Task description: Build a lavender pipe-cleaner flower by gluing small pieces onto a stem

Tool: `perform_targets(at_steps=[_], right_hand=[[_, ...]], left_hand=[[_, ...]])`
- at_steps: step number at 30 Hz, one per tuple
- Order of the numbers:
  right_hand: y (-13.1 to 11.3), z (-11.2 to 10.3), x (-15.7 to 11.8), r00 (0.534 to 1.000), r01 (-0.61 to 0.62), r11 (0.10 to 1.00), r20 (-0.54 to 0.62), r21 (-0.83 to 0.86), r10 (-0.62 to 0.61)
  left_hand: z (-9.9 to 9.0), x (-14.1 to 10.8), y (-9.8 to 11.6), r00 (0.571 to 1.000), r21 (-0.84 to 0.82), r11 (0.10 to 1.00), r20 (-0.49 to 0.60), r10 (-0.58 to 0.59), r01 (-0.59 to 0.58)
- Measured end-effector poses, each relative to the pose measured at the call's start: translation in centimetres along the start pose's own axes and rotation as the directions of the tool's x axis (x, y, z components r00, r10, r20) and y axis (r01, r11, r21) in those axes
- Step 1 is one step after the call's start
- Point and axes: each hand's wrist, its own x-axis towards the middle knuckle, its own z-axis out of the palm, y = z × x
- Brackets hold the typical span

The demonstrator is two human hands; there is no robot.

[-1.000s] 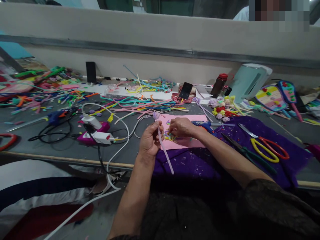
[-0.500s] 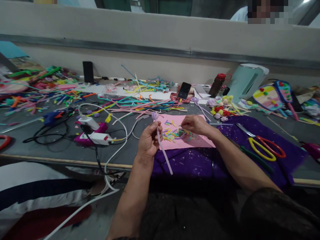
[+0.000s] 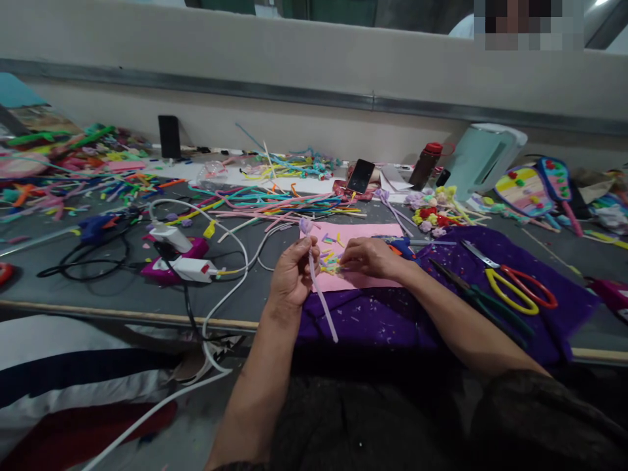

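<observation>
My left hand (image 3: 292, 269) is closed around the stem of a lilac pipe-cleaner flower (image 3: 307, 226). Its bloom rises above the fingers, and the pale stem slants down below the palm. Over a pink sheet (image 3: 360, 282), my right hand (image 3: 371, 258) has its fingers curled together, the tips down among short cut pieces of coloured pipe cleaner (image 3: 331, 258). Whatever those fingertips pinch, if anything, is hidden. Just beyond the right wrist lies a blue glue gun (image 3: 403, 247), partly covered by it.
A purple cloth (image 3: 564, 314) bears scissors (image 3: 523, 288) and dark green-handled pliers (image 3: 490, 304). Left are a magenta power strip (image 3: 159, 271) with white cables and another glue gun (image 3: 95, 229). Behind lie loose pipe cleaners (image 3: 275, 199), a phone (image 3: 361, 176), a bottle (image 3: 426, 167) and a pale green jug (image 3: 483, 160).
My right hand has shifted left across the cut pieces, uncovering the glue gun and more of the pliers. The left hand keeps its hold on the flower, almost still.
</observation>
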Motion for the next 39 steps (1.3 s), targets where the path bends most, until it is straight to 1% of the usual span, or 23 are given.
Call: perform_targets(at_steps=[3, 6, 9, 13, 16, 19, 21, 23, 24, 26, 27, 28, 29, 31, 33, 34, 37, 39], right_hand=[[-0.5, 1.2, 1.1, 1.000, -0.006, 0.994, 0.023, -0.109, 0.009], [-0.8, 2.0, 2.0, 0.999, -0.030, 0.979, 0.022, -0.199, 0.035], [-1.1, 2.2, 2.6, 0.998, -0.042, 0.960, 0.033, -0.278, 0.053], [-1.7, 2.0, 3.1, 0.994, -0.031, 0.931, 0.090, -0.363, 0.069], [-2.3, 2.1, 3.5, 0.992, -0.001, 0.918, 0.116, -0.397, 0.052], [-2.5, 2.3, 3.6, 0.994, 0.020, 0.929, 0.105, -0.369, 0.020], [-2.2, 2.3, 3.3, 0.997, -0.052, 0.956, 0.032, -0.290, 0.064], [-1.5, 2.1, 2.9, 0.990, -0.137, 0.972, -0.046, -0.190, 0.131], [-1.1, 1.8, 2.6, 0.984, -0.166, 0.979, -0.078, -0.116, 0.157], [-0.4, 1.3, 2.1, 0.973, -0.189, 0.978, -0.115, 0.087, 0.198], [-0.1, 1.1, 1.9, 0.968, -0.192, 0.958, -0.121, 0.215, 0.221], [0.1, 0.9, 1.7, 0.960, -0.194, 0.914, -0.122, 0.355, 0.251], [0.3, 0.8, 1.6, 0.953, -0.197, 0.854, -0.112, 0.481, 0.283], [0.4, 0.6, 1.4, 0.940, -0.209, 0.738, -0.077, 0.642, 0.333], [0.4, 0.6, 1.4, 0.930, -0.212, 0.660, -0.058, 0.721, 0.362], [0.4, 0.6, 1.4, 0.928, -0.207, 0.643, -0.061, 0.738, 0.368], [0.4, 0.5, 1.4, 0.924, -0.185, 0.647, -0.094, 0.740, 0.371], [0.4, 0.4, 1.4, 0.922, -0.181, 0.638, -0.096, 0.749, 0.374]], left_hand=[[0.0, 0.0, 0.0, 1.000, -0.003, 1.000, 0.001, 0.001, -0.001], [0.1, 0.0, -0.1, 1.000, 0.002, 1.000, 0.003, 0.006, -0.006], [0.1, -0.1, -0.1, 1.000, 0.009, 1.000, 0.004, 0.009, -0.009], [0.1, -0.1, -0.1, 1.000, 0.003, 1.000, -0.004, 0.011, -0.011], [0.2, -0.2, -0.1, 1.000, 0.005, 1.000, -0.020, 0.013, -0.013], [0.3, -0.2, -0.1, 0.999, 0.009, 1.000, -0.042, 0.016, -0.015], [0.3, -0.2, -0.1, 0.999, 0.006, 1.000, -0.041, 0.015, -0.015], [0.1, -0.1, -0.1, 1.000, 0.001, 1.000, -0.028, 0.013, -0.013], [0.0, 0.0, -0.1, 1.000, 0.000, 1.000, -0.023, 0.009, -0.009], [-0.1, 0.0, -0.1, 1.000, 0.007, 1.000, -0.018, 0.001, -0.001], [-0.2, 0.1, -0.1, 1.000, 0.012, 1.000, -0.016, -0.002, 0.002], [-0.2, 0.1, -0.1, 1.000, 0.018, 1.000, -0.016, -0.003, 0.003], [-0.2, 0.1, -0.1, 1.000, 0.023, 1.000, -0.015, -0.003, 0.003], [-0.2, 0.1, -0.1, 1.000, 0.029, 1.000, -0.011, -0.001, 0.001], [-0.1, 0.1, -0.2, 1.000, 0.036, 0.999, -0.008, -0.003, 0.003], [0.0, 0.1, -0.2, 1.000, 0.039, 0.999, -0.007, -0.003, 0.004], [0.1, 0.0, -0.3, 1.000, 0.049, 0.999, -0.017, -0.002, 0.003], [0.2, 0.1, -0.3, 0.999, 0.057, 0.998, -0.032, -0.001, 0.003]])
